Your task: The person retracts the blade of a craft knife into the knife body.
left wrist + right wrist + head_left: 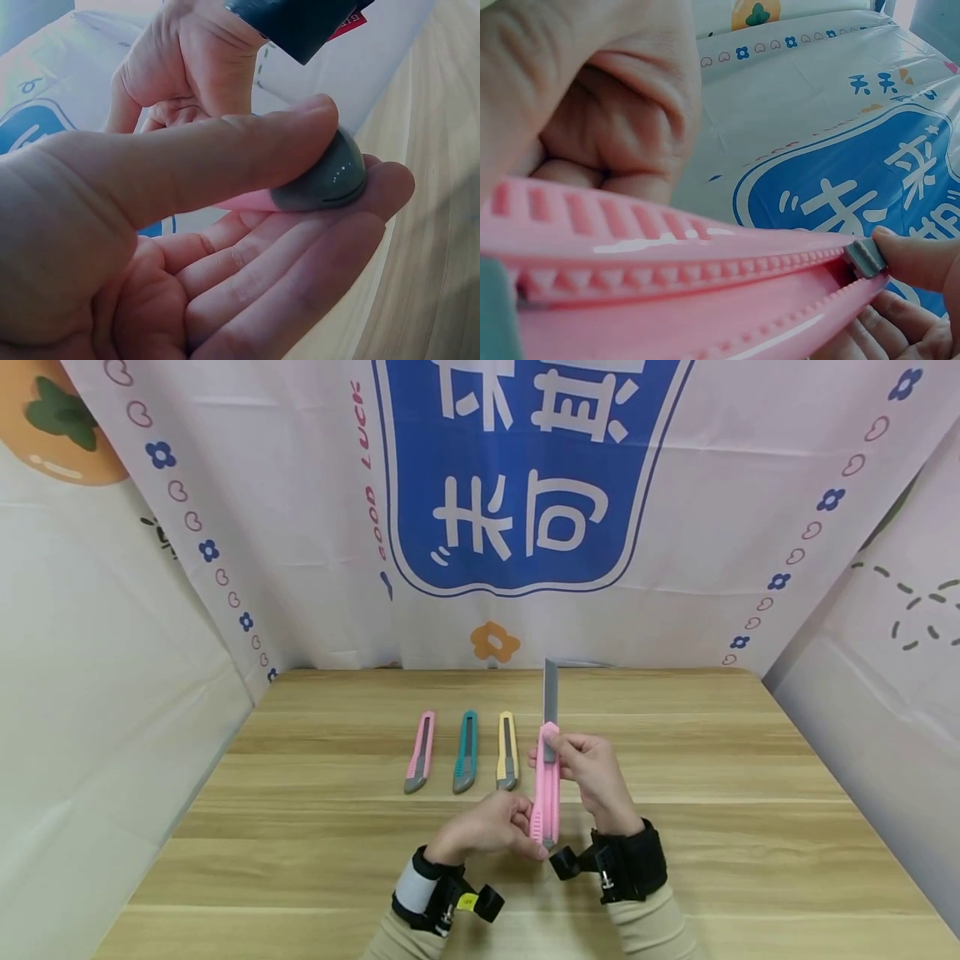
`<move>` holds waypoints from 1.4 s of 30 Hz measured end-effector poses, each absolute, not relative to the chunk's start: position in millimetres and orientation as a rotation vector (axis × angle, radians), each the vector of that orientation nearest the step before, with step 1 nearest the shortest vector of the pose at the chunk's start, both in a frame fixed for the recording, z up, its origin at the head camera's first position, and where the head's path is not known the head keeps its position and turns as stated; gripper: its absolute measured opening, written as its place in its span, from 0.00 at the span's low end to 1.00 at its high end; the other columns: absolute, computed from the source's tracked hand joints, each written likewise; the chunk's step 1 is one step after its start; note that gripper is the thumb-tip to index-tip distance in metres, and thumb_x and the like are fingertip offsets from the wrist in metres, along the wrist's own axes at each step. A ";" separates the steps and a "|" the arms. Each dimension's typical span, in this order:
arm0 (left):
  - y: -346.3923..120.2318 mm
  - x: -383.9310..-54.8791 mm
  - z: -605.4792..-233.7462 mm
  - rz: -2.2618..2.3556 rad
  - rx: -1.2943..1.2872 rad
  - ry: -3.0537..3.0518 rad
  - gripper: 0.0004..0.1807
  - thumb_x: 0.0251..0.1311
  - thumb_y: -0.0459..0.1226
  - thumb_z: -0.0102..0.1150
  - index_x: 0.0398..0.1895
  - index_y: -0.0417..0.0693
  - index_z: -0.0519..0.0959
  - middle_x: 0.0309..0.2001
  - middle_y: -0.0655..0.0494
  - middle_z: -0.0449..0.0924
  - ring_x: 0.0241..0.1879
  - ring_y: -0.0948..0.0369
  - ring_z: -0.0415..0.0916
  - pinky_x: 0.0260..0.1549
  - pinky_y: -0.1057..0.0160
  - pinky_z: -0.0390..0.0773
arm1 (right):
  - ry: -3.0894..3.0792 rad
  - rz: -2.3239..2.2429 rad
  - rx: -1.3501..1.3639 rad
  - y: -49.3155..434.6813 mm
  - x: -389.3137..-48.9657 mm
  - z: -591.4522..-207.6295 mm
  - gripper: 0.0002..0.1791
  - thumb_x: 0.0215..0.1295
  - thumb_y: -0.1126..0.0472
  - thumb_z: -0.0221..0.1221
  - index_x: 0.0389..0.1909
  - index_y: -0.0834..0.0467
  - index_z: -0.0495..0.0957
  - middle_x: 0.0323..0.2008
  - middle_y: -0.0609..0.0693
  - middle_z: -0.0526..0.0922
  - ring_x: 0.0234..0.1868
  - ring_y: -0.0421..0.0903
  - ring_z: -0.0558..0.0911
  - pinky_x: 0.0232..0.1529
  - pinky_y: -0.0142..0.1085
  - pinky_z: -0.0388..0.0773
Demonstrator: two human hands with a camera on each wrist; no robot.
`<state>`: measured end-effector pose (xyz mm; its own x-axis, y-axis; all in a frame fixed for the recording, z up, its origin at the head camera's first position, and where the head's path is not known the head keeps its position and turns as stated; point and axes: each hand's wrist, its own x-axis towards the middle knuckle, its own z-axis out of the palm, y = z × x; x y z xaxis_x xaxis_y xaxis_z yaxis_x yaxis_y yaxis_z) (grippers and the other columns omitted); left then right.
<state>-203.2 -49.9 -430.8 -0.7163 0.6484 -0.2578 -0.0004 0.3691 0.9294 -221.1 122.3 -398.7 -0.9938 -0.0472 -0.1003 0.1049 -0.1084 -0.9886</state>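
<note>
A pink box cutter point(537, 793) is held upright over the table, its long grey blade point(551, 693) slid far out of the top. My left hand point(491, 827) pinches its bottom end; in the left wrist view the thumb lies across the grey end cap point(341, 176), with fingers beneath. Higher up, my right hand point(596, 772) grips the front part of the handle, thumb against the grey slider point(865, 257). The right wrist view shows the toothed slot point(652, 274) running along the pink body.
Left of the hands, a pink cutter point(421, 752), a teal cutter point(466, 752) and a yellow cutter point(507, 747) lie in a row on the wooden table point(300, 860). Behind the table hangs a printed white cloth point(315, 593). Both wrists wear black straps with cameras.
</note>
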 end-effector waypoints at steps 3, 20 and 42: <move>-49.4 -203.2 -430.7 1.372 0.564 2.027 0.11 0.49 0.26 0.69 0.36 0.35 0.80 0.33 0.37 0.85 0.25 0.68 0.78 0.28 0.74 0.78 | 2.012 -2.272 0.050 123.2 -221.5 -398.8 0.21 0.67 0.56 0.59 0.48 0.72 0.79 0.24 0.42 0.89 0.33 0.43 0.89 0.39 0.34 0.86; -53.8 -204.6 -427.0 1.388 0.580 2.021 0.11 0.51 0.28 0.68 0.38 0.34 0.80 0.34 0.36 0.85 0.25 0.70 0.78 0.28 0.75 0.77 | 2.005 -2.295 0.082 121.2 -222.3 -402.0 0.21 0.68 0.59 0.57 0.55 0.70 0.75 0.31 0.44 0.90 0.40 0.44 0.89 0.43 0.32 0.86; -54.5 -204.2 -424.2 1.386 0.580 2.019 0.11 0.52 0.28 0.67 0.38 0.34 0.79 0.35 0.35 0.85 0.24 0.71 0.77 0.27 0.76 0.75 | 2.031 -2.252 0.181 111.6 -222.2 -400.4 0.22 0.69 0.54 0.57 0.46 0.72 0.79 0.27 0.49 0.90 0.33 0.45 0.89 0.37 0.35 0.87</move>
<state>-204.2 -54.5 -424.2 -0.7146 0.6572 -0.2395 0.0126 0.3544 0.9350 -222.2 111.6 -400.4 -0.9876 0.0031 -0.1572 0.1561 -0.1031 -0.9823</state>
